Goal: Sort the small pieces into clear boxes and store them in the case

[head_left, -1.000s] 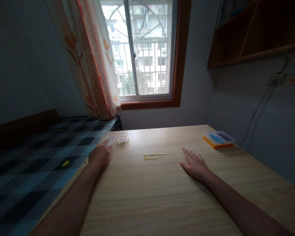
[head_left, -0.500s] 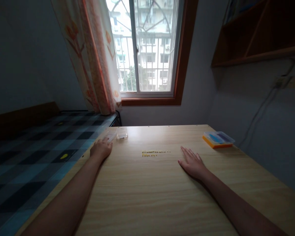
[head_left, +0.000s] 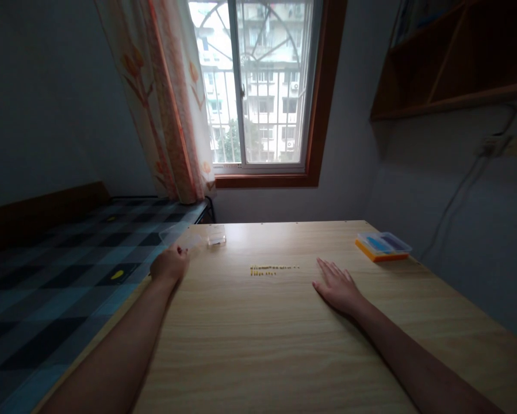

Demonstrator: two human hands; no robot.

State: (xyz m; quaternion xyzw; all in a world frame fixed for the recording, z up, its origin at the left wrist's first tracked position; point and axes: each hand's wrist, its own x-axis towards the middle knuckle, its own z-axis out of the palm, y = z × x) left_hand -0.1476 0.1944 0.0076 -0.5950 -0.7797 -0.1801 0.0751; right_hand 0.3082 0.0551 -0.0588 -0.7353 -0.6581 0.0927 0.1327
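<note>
My left hand (head_left: pixel 169 264) is at the far left edge of the wooden table, its fingers closed on a clear plastic piece (head_left: pixel 177 236), perhaps a lid or a shallow box. This piece is tilted up and partly blurred. Just right of it stands a small clear plastic box (head_left: pixel 216 236) with something small and dark at its bottom. Flat on the table lies my right hand (head_left: pixel 336 286), fingers stretched out and holding nothing. Between the hands, small brass-coloured pieces (head_left: pixel 275 267), too small to name, are laid out in two rows.
An orange case with a clear lid (head_left: pixel 383 246) and blue contents sits at the table's right edge. Left of the table (head_left: pixel 249 345) is a bed with a checked cover (head_left: pixel 68 276). A wooden shelf (head_left: pixel 452 63) hangs on the right wall.
My left hand has moved slightly left and back towards me, and its fingers have closed. The clear plastic piece has risen and tilted up from the table. My right hand has stayed put.
</note>
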